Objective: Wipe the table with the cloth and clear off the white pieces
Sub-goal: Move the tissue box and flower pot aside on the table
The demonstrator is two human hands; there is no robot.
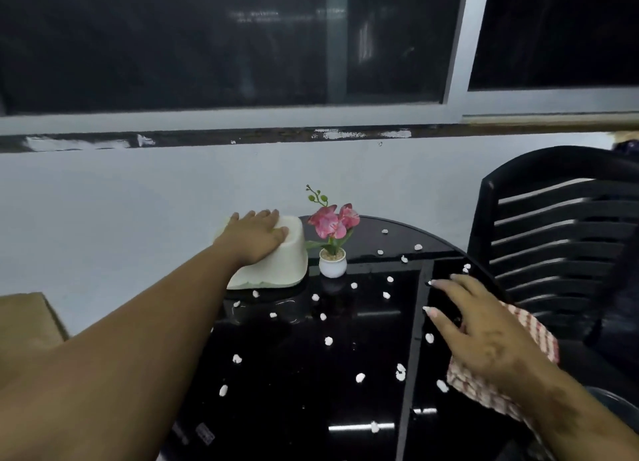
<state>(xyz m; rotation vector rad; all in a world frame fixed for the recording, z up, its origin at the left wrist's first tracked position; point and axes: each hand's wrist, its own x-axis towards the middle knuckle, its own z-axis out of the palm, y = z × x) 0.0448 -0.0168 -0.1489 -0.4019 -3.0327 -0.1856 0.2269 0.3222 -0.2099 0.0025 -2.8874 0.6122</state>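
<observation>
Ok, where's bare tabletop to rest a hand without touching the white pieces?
Barest: the near-left table between the left forearm and the central white pieces, and the right panel ahead of the right hand. Crowded: the middle, and around the flower pot and cream container.

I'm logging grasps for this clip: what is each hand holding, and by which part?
The left hand lies palm-down on top of the cream container, not clearly gripping. The right hand presses flat on the red-and-white cloth, fingers spread.
</observation>
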